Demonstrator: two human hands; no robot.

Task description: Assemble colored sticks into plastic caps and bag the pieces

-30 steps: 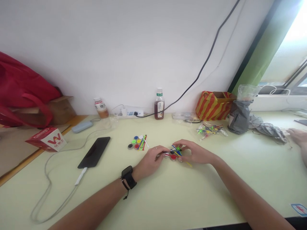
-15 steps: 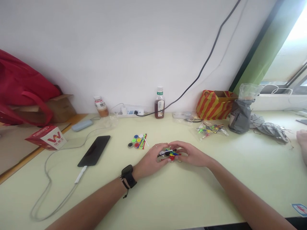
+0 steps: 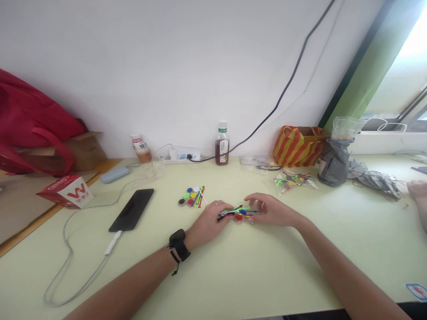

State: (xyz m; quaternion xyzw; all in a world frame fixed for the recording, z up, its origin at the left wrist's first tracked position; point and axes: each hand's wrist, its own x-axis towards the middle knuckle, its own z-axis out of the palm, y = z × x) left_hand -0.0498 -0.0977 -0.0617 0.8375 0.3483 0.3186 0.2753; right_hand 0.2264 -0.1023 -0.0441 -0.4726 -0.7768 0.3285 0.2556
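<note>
From here I watch the right hand near the centre of the frame: half a second ago its fingers curled over the little heap together with the left's, and now they are spread and drawn a little to the right, gripping nothing. Its thumb is just beside the right ends of the coloured sticks; whether it touches them I cannot tell. The left hand has come in closer around the left ends and seems to pinch them between thumb and fingers. The sticks lie more nearly lengthwise than they did, so the bundle looks neater, resting above the red disc on the surface. Left of them, a second set of discs and sticks sits untouched, its sticks side by side.

As for writing, the red-and-white box at left carries a big red W with Chinese characters beneath, apparently 华莱士. The tall bottle at upper centre has a green band with white Chinese characters, too small for me to be sure of. The orange bottle, left of it, shows large dark ones; 炭 is the one I can make out.
</note>
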